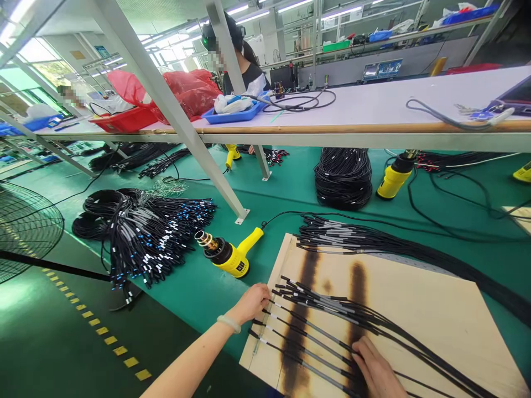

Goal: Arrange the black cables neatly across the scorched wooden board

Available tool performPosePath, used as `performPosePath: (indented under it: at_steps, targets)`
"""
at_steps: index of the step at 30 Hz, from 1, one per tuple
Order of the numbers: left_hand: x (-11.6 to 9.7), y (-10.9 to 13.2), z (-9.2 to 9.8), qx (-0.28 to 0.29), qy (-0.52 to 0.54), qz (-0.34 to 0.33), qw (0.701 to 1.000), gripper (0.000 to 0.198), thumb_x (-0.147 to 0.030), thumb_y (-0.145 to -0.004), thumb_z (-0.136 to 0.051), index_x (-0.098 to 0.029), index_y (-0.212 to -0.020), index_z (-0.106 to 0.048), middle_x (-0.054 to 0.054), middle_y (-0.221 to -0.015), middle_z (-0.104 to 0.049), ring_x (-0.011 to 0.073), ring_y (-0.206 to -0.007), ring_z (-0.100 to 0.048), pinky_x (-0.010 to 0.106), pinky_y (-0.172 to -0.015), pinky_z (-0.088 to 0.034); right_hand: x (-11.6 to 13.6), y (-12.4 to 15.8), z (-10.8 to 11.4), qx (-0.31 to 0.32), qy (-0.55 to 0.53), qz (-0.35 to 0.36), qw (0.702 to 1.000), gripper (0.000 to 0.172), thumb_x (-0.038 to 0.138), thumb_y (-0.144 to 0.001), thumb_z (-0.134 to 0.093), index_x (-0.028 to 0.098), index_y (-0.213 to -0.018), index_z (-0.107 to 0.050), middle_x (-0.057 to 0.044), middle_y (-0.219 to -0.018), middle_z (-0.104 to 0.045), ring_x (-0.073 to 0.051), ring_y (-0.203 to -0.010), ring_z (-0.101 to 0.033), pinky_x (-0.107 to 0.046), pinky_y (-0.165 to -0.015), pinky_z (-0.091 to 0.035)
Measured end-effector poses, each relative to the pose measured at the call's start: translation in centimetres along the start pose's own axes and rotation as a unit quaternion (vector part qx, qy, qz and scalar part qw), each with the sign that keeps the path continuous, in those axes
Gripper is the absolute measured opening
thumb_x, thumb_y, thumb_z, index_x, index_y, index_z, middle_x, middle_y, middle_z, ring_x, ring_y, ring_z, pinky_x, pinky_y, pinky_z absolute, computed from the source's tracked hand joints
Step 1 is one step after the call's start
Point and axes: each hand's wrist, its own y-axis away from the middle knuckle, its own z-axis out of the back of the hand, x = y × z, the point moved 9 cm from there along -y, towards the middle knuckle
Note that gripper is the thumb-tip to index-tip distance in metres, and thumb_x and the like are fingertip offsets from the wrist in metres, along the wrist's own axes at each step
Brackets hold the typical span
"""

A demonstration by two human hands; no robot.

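Two hands meet black cables [332, 308] fanned over a scorched board [435, 309]. Left hand [251, 303] touches their tips at the board's 9 o'clock edge, fingers curled, grip unclear; right hand [375, 371] presses flat, fingers together. Heat gun [229, 256] lies at 11 o'clock of the left hand, with open table [194, 298] between.

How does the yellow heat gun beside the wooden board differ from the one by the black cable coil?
The near heat gun lies on its side, nozzle pointing left. The far heat gun stands tilted, nozzle up, under the shelf. Both are yellow and black.
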Motion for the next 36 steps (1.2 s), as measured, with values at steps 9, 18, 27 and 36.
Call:
performPosePath:
  at_steps: [9,18,27,36]
  targets:
    - [-0.4,0.4,-0.1,-0.025,-0.094,0.026,0.995,0.019,-0.009,-0.079,-0.038,-0.016,-0.082,-0.056,0.008,-0.091,-0.058,0.0212,-0.089,-0.052,0.038,-0.084,-0.043,1.0,-0.2,0.2,0.000,0.109,0.047,0.993,0.023,0.020,-0.089,-0.034,0.023,-0.080,-0.055,-0.003,-0.074,-0.058,-0.017,-0.063,-0.058,-0.026,-0.056,-0.050]
    - [-2.6,1.9,-0.9,-0.009,-0.141,0.023,0.990,0.061,-0.001,-0.072,-0.037,-0.034,-0.123,-0.041,0.006,-0.113,-0.046,0.0232,-0.092,-0.045,0.038,-0.082,-0.041,0.5,-0.2,-0.5,0.040,0.168,0.062,0.983,0.022,0.011,-0.082,-0.038,0.022,-0.076,-0.056,-0.003,-0.072,-0.059,-0.019,-0.066,-0.059,-0.028,-0.056,-0.048]
    - [-2.6,2.1,-1.6,0.021,-0.175,0.050,0.983,0.045,-0.008,-0.078,-0.036,-0.028,-0.116,-0.051,0.009,-0.120,-0.041,0.0261,-0.099,-0.043,0.039,-0.084,-0.039,0.1,0.1,-0.5,0.050,0.158,0.062,0.984,0.025,0.008,-0.081,-0.036,0.021,-0.077,-0.056,-0.005,-0.073,-0.058,-0.019,-0.067,-0.057,-0.030,-0.060,-0.048]
    - [-2.6,2.4,-0.9,0.003,-0.166,0.066,0.984,0.050,-0.004,-0.072,-0.039,-0.026,-0.114,-0.054,0.010,-0.125,-0.046,0.0277,-0.105,-0.047,0.041,-0.090,-0.040,1.1,-1.3,0.4,0.047,0.101,0.042,0.993,0.016,0.012,-0.084,-0.047,0.022,-0.079,-0.060,-0.003,-0.078,-0.061,-0.017,-0.073,-0.059,-0.029,-0.065,-0.051]
